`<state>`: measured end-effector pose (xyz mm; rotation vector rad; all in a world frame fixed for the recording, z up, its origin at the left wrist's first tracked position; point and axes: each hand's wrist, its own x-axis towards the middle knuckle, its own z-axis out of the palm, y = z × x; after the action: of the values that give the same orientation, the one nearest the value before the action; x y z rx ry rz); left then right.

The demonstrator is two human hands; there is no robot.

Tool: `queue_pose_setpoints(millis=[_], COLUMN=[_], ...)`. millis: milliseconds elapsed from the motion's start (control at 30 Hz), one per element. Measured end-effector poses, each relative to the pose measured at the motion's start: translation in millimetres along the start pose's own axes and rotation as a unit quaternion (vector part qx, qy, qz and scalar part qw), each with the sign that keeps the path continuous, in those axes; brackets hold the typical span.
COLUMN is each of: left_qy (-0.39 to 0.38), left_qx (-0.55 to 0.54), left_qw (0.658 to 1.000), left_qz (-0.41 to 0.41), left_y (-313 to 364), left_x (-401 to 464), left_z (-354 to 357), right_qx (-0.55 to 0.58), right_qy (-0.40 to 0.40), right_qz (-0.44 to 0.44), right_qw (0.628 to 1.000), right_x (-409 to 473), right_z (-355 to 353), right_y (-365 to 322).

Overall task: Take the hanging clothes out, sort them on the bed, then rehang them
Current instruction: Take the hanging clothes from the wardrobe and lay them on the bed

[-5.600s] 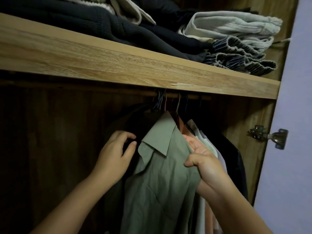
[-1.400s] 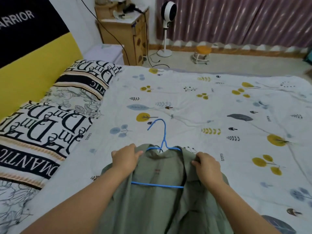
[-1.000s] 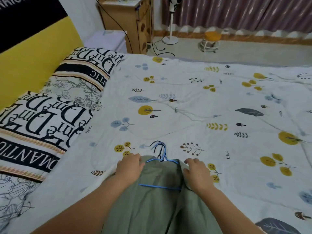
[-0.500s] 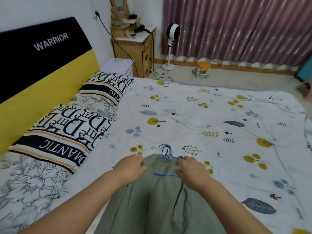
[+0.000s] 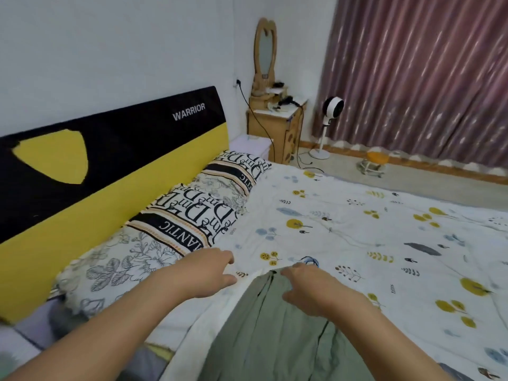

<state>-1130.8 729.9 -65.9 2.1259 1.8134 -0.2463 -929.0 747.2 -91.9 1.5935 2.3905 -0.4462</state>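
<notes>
A sage-green shirt (image 5: 275,334) lies flat on the near edge of the bed (image 5: 357,232), on its white leaf-print cover. Only the hook of its blue hanger (image 5: 312,261) shows past the collar. My left hand (image 5: 209,273) hovers to the left of the shirt with relaxed fingers and holds nothing. My right hand (image 5: 310,287) is over the shirt's collar end, fingers loosely spread, gripping nothing.
Two black-and-white lettered pillows (image 5: 192,221) lie along the yellow and black headboard (image 5: 110,166) at left. A wooden dresser with mirror (image 5: 275,125), a white standing fan (image 5: 330,114) and an orange stool (image 5: 376,160) stand beyond the bed before maroon curtains.
Both hands have let go of the shirt and hanger, which now lie on the bed. My left hand has moved off to the left. The view has lifted toward the wall.
</notes>
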Motion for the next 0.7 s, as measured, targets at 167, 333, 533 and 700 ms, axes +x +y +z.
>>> queue_pose_setpoints(millis=[167, 333, 533, 700], left_qy=[0.037, 0.064, 0.083, 0.101], left_qx=[-0.022, -0.046, -0.070, -0.092], left_qw=[0.996, 0.981, 0.953, 0.915], left_qz=[-0.083, -0.178, -0.283, -0.380], left_y=[-11, -12, 1, -4], left_x=[-66, -141, -237, -334], left_z=[-9, 1, 29, 55], right_qx=[-0.082, -0.128, -0.168, -0.163], right_qy=[0.036, 0.044, 0.029, 0.026], right_qz=[-0.078, -0.182, -0.301, -0.402], right_qw=[0.993, 0.974, 0.938, 0.901], right_x=[-18, -48, -94, -139], right_z=[-20, -26, -20, -13], right_y=[-37, -75, -131, -201])
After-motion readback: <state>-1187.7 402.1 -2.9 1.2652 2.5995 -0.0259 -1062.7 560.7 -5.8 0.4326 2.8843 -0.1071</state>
